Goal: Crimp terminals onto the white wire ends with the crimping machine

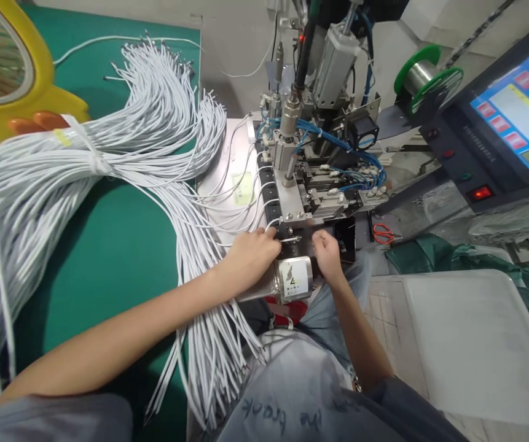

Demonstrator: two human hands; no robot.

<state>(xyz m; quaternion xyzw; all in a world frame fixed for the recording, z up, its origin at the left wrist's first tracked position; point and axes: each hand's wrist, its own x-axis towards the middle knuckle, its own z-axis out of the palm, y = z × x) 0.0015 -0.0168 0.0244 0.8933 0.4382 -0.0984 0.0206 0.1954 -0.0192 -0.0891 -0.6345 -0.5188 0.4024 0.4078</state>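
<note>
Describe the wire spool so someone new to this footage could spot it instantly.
Find the tilted display screen at the upper right. Just left of it sits the spool of silvery wire. Its two bright green round flanges set it apart from the grey and black parts around it.

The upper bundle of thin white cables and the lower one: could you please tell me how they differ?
The upper bundle of thin white cables curves towards the far side, while the lower bundle spreads towards the near side. The bare left forearm crosses over the lower bundle, not the upper bundle. Both fan out.
</note>
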